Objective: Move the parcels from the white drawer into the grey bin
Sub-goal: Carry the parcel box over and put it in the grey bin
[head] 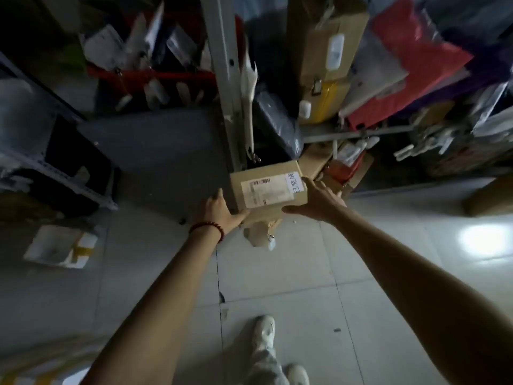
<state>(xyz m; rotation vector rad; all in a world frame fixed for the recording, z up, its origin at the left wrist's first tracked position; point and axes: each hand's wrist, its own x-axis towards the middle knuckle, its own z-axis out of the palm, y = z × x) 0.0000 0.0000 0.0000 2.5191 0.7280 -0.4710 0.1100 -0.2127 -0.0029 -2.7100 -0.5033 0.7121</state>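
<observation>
A brown cardboard parcel (268, 187) with a white shipping label and a handwritten sticker is held in the air in front of a metal shelf post. My left hand (222, 211), with a red bead bracelet on the wrist, grips its lower left corner. My right hand (315, 200) holds its right side, fingers spread along the edge. Behind the parcel to the left stands a large grey bin (155, 151), its wall facing me. No white drawer can be made out in this dim view.
Shelves packed with parcels and bags fill the back, with a grey metal post (222, 79) upright in the middle. More boxes (341, 168) lie low on the right. A white foam box (61, 247) sits on the tiled floor at left. My shoes (266, 332) show below.
</observation>
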